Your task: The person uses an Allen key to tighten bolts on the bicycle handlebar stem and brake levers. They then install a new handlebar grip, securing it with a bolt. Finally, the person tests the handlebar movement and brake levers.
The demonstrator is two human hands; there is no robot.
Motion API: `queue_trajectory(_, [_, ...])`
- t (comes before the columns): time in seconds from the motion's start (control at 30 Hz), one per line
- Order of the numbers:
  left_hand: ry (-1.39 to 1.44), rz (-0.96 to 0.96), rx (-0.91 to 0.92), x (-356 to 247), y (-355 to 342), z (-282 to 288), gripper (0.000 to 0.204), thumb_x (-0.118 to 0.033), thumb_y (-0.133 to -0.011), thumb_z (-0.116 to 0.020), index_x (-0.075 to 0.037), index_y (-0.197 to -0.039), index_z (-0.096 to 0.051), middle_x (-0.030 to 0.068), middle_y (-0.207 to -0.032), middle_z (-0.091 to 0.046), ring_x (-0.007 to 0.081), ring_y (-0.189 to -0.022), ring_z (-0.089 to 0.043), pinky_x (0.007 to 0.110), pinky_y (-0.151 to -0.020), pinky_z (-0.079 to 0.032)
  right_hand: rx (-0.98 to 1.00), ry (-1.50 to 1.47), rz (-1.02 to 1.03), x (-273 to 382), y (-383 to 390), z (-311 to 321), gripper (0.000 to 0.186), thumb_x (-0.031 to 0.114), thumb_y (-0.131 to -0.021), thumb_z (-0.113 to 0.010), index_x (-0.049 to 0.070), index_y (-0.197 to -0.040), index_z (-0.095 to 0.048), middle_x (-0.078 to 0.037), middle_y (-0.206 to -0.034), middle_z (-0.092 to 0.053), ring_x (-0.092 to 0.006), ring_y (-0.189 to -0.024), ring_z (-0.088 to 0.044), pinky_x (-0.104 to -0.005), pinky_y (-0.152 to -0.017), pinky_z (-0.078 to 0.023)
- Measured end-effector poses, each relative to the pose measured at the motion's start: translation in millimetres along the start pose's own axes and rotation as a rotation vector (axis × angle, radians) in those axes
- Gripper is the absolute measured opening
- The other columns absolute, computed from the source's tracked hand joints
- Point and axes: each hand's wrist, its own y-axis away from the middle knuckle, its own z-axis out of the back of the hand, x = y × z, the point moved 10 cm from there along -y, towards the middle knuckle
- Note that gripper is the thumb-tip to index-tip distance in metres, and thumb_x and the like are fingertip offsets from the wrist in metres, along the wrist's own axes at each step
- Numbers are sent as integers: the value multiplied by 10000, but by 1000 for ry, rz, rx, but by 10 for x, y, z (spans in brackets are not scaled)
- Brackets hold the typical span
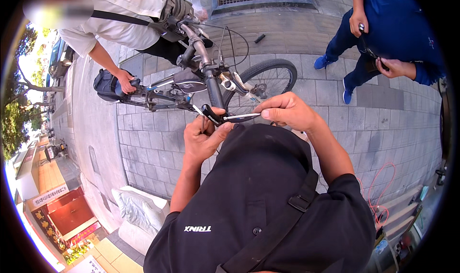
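Observation:
My left hand (205,138) is closed around a black fitting (211,115) at the near end of the bicycle handlebar (211,76). In my right hand (290,111), thumb and fingers pinch one end of a slim silver rod (242,116). The rod's other end reaches the black fitting beside my left fingers; whether it is a lever or a tool I cannot tell. The bicycle stands in front of me, its front wheel (268,81) to the right and a grey frame bag (189,81) behind the handlebar.
At the left, a person in a white shirt (127,7) rests a hand on the saddle (128,85). A person in blue (393,28) at the right holds a small black thing. A black piece (259,38) lies on the paving. Orange cord (378,201) lies at lower right.

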Motion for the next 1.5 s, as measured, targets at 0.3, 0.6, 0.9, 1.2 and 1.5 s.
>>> queue_trajectory(0.3, [37,-67,30,-47,51,36,409,-81,-966,-826,41,-1318,-656,-2,-928,-695,29,-770,-560,199,-646,-425,200,-212,-426,-379,-118,-179,234,150,-1062,-681,-59,-1137,-756,62,-636,-472,-28,-516,-362,-253,-448,-257])
queue_trajectory(0.6, [-75,-108,-6,-15,172,201,378,-164,-963,-840,27,-1262,-710,-54,-788,-658,5,-666,-499,202,-586,-383,-6,1198,862,519,108,-549,91,113,-871,-751,68,-948,-733,-89,-730,-683,-249,-656,-670,-367,-594,-523])
queue_trajectory(0.9, [-16,-123,38,44,192,250,377,-199,-1017,-777,22,-1309,-689,-35,-856,-669,19,-731,-511,211,-630,-392,513,441,-430,-45,-205,-365,343,227,-1052,-692,28,-1326,-750,-33,-880,-786,-67,-610,-594,-267,-589,-474])
queue_trajectory(1.2, [25,-90,14,-15,249,265,415,-257,-1020,-788,14,-1319,-691,-55,-862,-646,20,-725,-486,208,-634,-376,11,1741,587,538,146,-814,268,167,-936,-740,95,-1190,-780,-126,-918,-781,-298,-747,-757,-391,-615,-596])
queue_trajectory(1.5, [98,-90,-12,104,239,282,344,-146,-1005,-793,7,-1304,-716,-77,-777,-612,3,-665,-450,211,-570,-332,-56,1143,500,555,112,-603,185,205,-944,-766,32,-1011,-773,-42,-736,-664,-250,-698,-698,-380,-658,-562])
